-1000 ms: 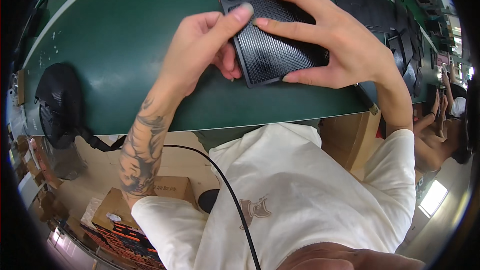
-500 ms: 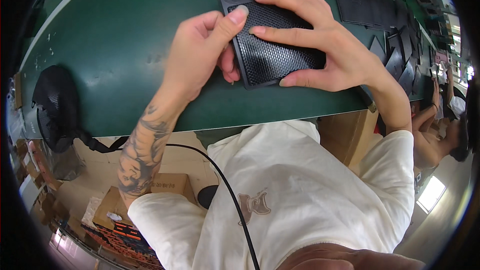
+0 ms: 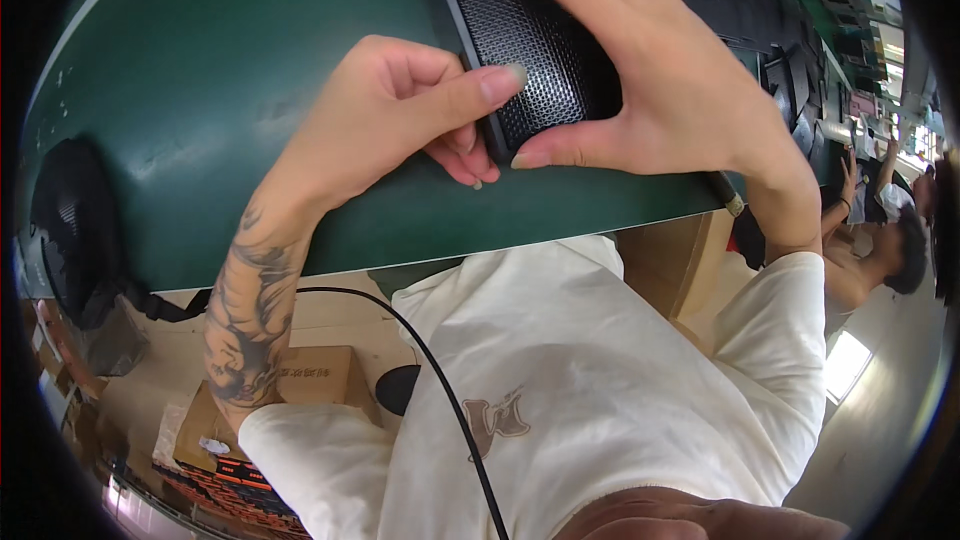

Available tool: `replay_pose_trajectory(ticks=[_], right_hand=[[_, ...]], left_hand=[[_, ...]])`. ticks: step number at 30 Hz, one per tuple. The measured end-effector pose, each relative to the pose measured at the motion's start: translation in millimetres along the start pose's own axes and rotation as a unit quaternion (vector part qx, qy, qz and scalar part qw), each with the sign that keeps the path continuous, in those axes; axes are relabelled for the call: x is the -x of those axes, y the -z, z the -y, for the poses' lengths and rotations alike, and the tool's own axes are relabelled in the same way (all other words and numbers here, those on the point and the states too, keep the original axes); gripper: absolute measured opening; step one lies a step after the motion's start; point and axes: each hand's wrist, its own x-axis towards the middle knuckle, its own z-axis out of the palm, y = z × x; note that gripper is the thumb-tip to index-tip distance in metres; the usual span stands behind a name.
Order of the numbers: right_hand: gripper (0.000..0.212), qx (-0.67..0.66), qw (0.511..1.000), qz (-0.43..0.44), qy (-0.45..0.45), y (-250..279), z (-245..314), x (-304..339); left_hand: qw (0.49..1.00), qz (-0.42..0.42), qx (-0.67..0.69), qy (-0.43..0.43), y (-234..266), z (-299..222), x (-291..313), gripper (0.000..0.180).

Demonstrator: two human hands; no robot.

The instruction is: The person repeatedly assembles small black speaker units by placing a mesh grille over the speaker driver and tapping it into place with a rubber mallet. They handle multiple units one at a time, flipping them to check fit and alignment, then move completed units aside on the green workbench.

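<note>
A black rectangular case (image 3: 530, 65) with a shiny mesh-textured face lies on the green tabletop; an orange spot marks its far left corner. Its far end is cut off by the picture's edge and partly hidden. My left hand (image 3: 400, 105) is closed at the case's left edge near its near corner, thumb over the face and fingers curled beside and below the edge. Spread across the case is my right hand (image 3: 670, 80), thumb stretched along the near end and fingers reaching to the far end. These fingertips are partly out of sight.
Flat black pieces (image 3: 735, 15) lie stacked at the right of the green table (image 3: 230, 70). A black mesh-patterned bag (image 3: 70, 230) with a strap sits at the left end. A black cable (image 3: 420, 335) crosses my front. Cardboard boxes (image 3: 330, 380) stand below; another person (image 3: 860, 265) is at the far right.
My left thumb has moved nearer along the case's left edge. My right hand has shifted toward the far end, its fingers leaving the face's middle. The view has shifted slightly.
</note>
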Motion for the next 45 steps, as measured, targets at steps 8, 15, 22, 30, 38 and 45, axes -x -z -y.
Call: replay_pose_trajectory(ticks=[8,15,22,30,38,45], right_hand=[[0.098,-0.003,0.996,0.072,0.046,11.9,-4.6,-7.5],[0.085,-0.042,0.983,-0.155,-0.086,-10.7,-3.3,37.7],[0.086,-0.245,0.918,-0.213,-0.228,-40.1,-6.7,64.9],[0.076,-0.067,0.977,-0.194,-0.061,-20.8,3.3,68.7],[0.072,-0.161,0.947,-0.277,-0.008,-40.7,0.1,68.9],[0.076,-0.545,0.713,-0.406,-0.172,-72.9,26.7,50.1]], left_hand=[[0.999,-0.037,0.015,-0.015,-10.2,7.7,3.8,0.051],[0.998,-0.047,0.015,-0.043,-20.3,17.3,4.8,0.055],[0.994,-0.078,-0.067,-0.031,-38.9,21.6,12.5,0.054],[0.992,0.025,-0.119,-0.011,-79.0,18.6,38.4,0.027],[0.752,-0.246,-0.364,-0.492,-41.8,13.7,24.0,0.087],[0.853,-0.22,-0.273,-0.387,-45.6,9.7,3.1,0.114]])
